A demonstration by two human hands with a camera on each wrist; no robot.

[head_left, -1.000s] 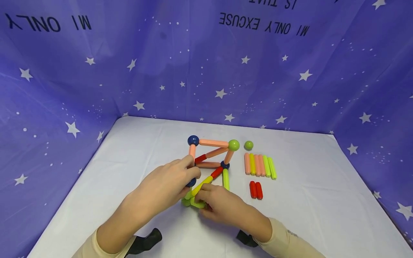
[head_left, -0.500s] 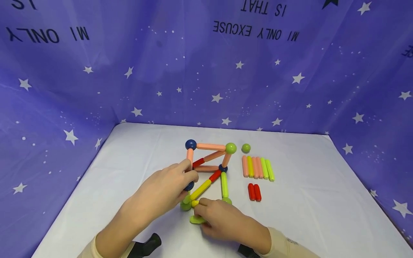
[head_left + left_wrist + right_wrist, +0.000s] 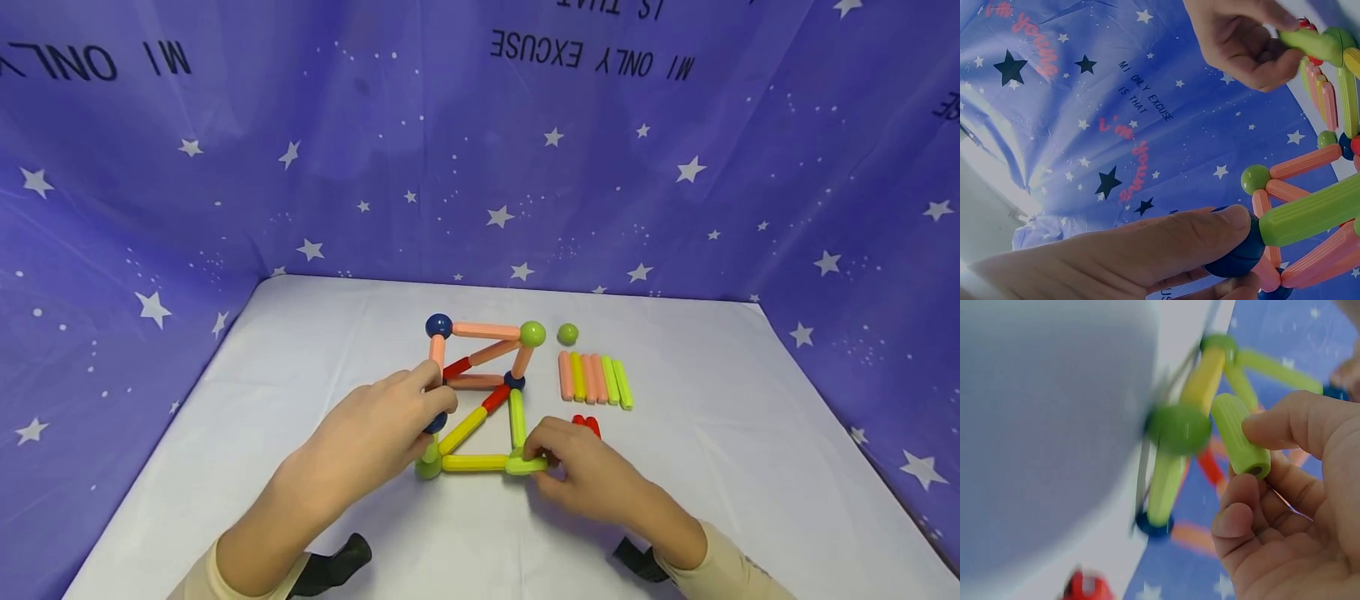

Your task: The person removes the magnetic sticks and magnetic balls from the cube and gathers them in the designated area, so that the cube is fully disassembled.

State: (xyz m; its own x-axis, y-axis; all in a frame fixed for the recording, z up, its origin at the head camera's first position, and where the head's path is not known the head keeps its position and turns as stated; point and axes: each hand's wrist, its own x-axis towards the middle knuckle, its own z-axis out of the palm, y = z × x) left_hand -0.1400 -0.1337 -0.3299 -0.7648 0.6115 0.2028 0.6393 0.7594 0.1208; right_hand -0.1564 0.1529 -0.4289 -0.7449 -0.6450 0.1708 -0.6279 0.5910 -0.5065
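Lime green is the rod (image 3: pixel 1238 431) pinched between the thumb and curled fingers of the right hand (image 3: pixel 588 471), held right by the green corner ball (image 3: pixel 1179 429) of the frame (image 3: pixel 476 382); whether they touch I cannot tell. The left hand (image 3: pixel 375 425) grasps a dark blue ball (image 3: pixel 1241 256) on the frame's left side, its thumb across the top and a green rod (image 3: pixel 1313 215) running from that ball. That hand covers part of the frame, so its full count is hidden; 3 blue and 3 green balls show on it in the head view. To its right on the white worktop (image 3: pixel 705 467) lie 1 loose green ball (image 3: pixel 568 334) and a row of 6 rods (image 3: pixel 592 379): 3 pink, 1 yellow, 2 lime. Nearer, 2 red rods (image 3: pixel 592 427) are partly blocked by the right hand. A purple starred curtain (image 3: pixel 480 167) hangs behind.
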